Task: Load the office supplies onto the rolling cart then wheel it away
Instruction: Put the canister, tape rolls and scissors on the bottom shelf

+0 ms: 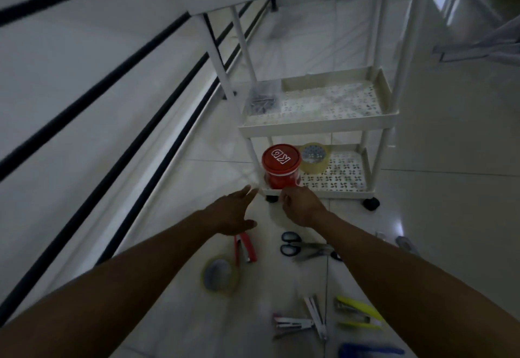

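White plastic rolling cart (318, 128) stood ahead, with a red round lidded jar (281, 165) and a clear tape roll (313, 168) on its bottom shelf. My left hand (236, 212) hovered by its lower front corner, fingers apart. My right hand (301, 208) had its fingers curled at the bottom rim; I couldn't tell if it gripped.

- Glossy white tiled floor (450, 160): laid in large tiles with thin grey joints; light is reflected on it at the right.
- White wall surface (70, 48): seen along the left, crossed by long black bands (126, 68) and blurred.
- Pale grey barred frame (478, 45): seen at the upper right, blurred.
- Short dark leg (274, 3): seen at the top centre; what it belongs to cannot be told.
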